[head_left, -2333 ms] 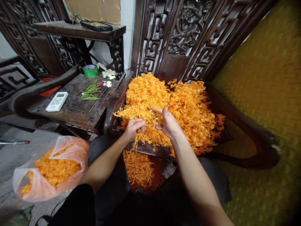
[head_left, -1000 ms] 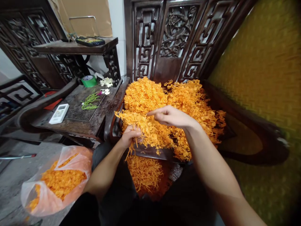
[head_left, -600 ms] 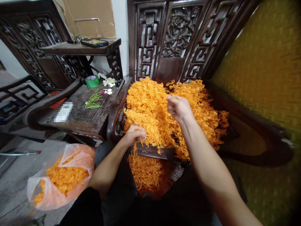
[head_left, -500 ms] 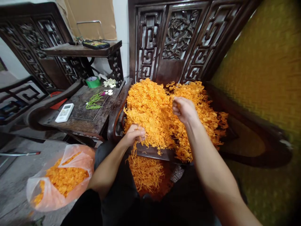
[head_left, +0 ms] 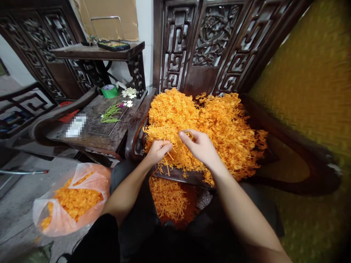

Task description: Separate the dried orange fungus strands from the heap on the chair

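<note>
Strands of thin orange material (head_left: 170,156) sit pinched in my left hand (head_left: 159,150); my right hand (head_left: 202,147) half-curls over the frilly orange heap (head_left: 174,107), its hold unclear to me.

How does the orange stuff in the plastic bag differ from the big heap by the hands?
The bagged pieces look short and flat; the heap looks stringy and branching. The bagged pieces sit in a see-through bag on the floor, while the heap lies loose on a dark wooden seat. Both are orange.
</note>
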A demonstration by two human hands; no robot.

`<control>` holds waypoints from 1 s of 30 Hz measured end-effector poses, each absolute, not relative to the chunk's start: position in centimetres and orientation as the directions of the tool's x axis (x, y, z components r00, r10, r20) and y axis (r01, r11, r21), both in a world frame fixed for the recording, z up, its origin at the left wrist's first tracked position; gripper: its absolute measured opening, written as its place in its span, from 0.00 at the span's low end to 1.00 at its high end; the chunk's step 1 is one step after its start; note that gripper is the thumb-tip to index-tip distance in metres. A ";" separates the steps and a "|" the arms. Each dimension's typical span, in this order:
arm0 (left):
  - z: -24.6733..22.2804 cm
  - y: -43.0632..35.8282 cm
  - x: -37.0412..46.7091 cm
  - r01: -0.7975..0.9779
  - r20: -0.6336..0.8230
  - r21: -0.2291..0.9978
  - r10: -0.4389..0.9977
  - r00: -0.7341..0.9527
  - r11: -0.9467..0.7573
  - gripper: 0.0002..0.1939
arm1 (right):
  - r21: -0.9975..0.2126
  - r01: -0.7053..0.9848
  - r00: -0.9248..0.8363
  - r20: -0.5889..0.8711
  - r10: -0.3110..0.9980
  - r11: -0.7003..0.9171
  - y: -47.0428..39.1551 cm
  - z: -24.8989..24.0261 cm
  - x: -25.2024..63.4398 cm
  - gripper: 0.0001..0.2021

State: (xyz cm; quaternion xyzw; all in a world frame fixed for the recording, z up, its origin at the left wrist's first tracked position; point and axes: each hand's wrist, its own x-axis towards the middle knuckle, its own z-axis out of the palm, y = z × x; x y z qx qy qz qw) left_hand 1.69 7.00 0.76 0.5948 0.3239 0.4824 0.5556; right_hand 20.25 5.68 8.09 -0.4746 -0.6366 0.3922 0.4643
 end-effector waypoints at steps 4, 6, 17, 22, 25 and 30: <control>0.8 6.5 2.3 0.090 0.363 0.919 0.913 0.184 -0.384 0.28 | -0.772 0.517 -0.049 0.404 0.913 0.369 4.6 7.2 18.4 0.15; 0.6 6.3 2.4 0.140 0.355 0.913 0.916 0.187 -0.382 0.26 | -0.718 0.561 -0.101 0.435 0.895 0.412 4.7 6.8 18.0 0.15; 0.8 7.4 3.9 -0.088 0.105 0.992 0.972 0.210 -0.088 0.24 | -0.542 0.667 -0.200 0.531 0.824 0.511 9.1 7.5 19.6 0.13; 0.6 8.9 4.5 -0.209 0.038 0.978 0.988 0.147 -0.007 0.23 | -0.699 0.647 -0.052 0.360 0.932 0.306 12.5 6.9 17.4 0.17; 0.3 8.9 3.7 -0.260 0.012 0.965 0.991 0.135 0.023 0.22 | -0.747 0.611 0.007 0.334 0.943 0.260 14.8 7.2 17.4 0.17; 0.3 7.8 2.6 -0.344 -0.006 0.936 0.979 0.203 0.077 0.24 | -0.921 0.315 0.252 0.315 0.915 0.230 19.6 10.1 21.4 0.18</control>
